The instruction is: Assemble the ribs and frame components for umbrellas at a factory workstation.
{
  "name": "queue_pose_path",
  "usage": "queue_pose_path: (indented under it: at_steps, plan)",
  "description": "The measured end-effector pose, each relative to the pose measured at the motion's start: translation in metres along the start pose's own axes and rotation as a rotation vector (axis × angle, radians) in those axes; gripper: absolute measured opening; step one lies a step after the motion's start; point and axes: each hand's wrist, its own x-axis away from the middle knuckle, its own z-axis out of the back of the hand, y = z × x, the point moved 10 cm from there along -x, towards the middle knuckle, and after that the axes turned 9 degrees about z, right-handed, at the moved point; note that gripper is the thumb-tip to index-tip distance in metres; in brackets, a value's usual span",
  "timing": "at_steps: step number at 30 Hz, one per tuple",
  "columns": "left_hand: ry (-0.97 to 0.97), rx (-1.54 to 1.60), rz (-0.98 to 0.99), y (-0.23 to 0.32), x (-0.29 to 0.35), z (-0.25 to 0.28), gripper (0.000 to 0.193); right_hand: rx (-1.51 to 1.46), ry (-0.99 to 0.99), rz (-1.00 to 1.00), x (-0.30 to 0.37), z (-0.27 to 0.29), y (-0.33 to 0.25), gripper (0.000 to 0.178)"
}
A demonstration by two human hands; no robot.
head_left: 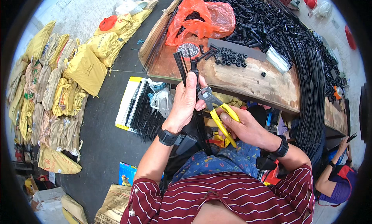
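Observation:
My left hand (185, 102) is closed around a bundle of thin black rods (180, 65) and a black tube-shaped plastic fitting (194, 66), its thumb pressed along the fitting. More black rods run down below the hand toward my lap. In my right hand (248, 127) are pliers with yellow handles (221, 128), the handles spread apart. Their grey metal head (206, 95) is right beside my left fingertips and the black piece there. Whether the jaws touch that piece, I cannot tell.
A wooden table (271, 84) ahead carries a large heap of black plastic parts (259, 20), a red plastic bag (221, 20), a dish of small metal pieces (188, 48) and long black rods (312, 88). Yellow sacks (87, 67) lie left. A co-worker (336, 183) sits at lower right.

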Motion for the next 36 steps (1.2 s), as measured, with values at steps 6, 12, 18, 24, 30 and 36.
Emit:
queue_pose_path:
  at_steps: [6, 12, 18, 24, 30, 36]
  plan:
    - [0.032, 0.018, 0.023, 0.004, 0.001, -0.005, 0.052, -0.037, -0.047, -0.043, 0.001, -0.003, 0.005, 0.037]
    - [0.026, -0.003, -0.006, 0.003, 0.001, -0.002, 0.047, -0.198, -0.125, -0.196, 0.004, 0.001, 0.009, 0.042]
    - [0.018, -0.009, -0.020, 0.006, 0.003, -0.006, 0.045, -0.151, -0.226, -0.284, 0.004, 0.011, 0.000, 0.046]
    - [0.018, -0.019, -0.026, 0.006, 0.003, -0.005, 0.045, -0.003, -0.202, -0.212, -0.001, 0.016, -0.002, 0.042]
    - [0.001, -0.023, -0.022, 0.006, 0.003, -0.006, 0.045, 0.026, -0.149, -0.168, 0.000, 0.012, -0.003, 0.041]
    - [-0.003, -0.013, -0.021, 0.007, 0.004, -0.007, 0.046, 0.036, -0.130, -0.152, 0.000, 0.012, -0.004, 0.040]
